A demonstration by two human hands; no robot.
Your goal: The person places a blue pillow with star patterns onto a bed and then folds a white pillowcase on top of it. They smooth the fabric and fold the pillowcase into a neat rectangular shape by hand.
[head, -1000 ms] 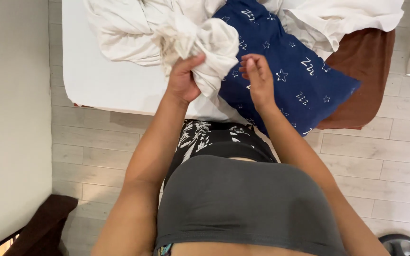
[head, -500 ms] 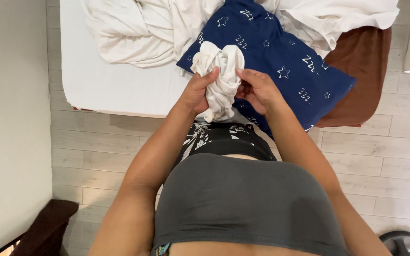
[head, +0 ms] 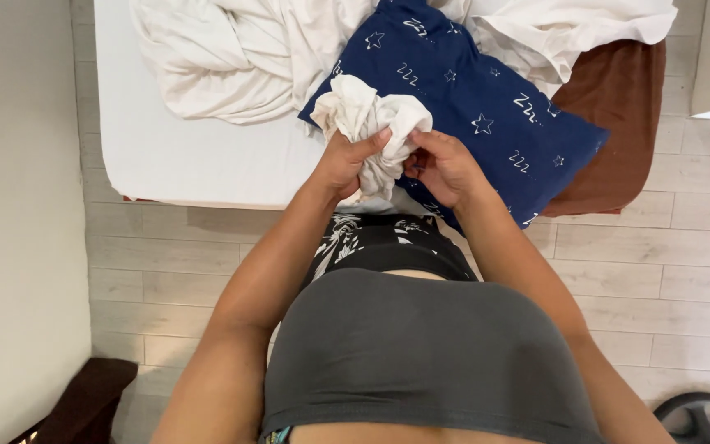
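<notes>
Your left hand (head: 345,164) fingers are clenched round the bunched white cloth (head: 375,123), right hand (head: 445,168) fingers pinching its lower folds, above the navy star pillow (head: 486,107) on the bed (head: 199,164). Looks soft, light, floppy, so grab gathered folds

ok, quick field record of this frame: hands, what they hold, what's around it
left hand: closed around a bunched white cloth, fingers wrapped over its lower part
right hand: pinching the same cloth from the other side
cloth state: crumpled into a wad, held above the bed edge
under the cloth: navy pillow with white stars, lying on the white mattress
behind: rumpled white sheet
right of pillow: brown blanket
floor: pale wood planks
</notes>
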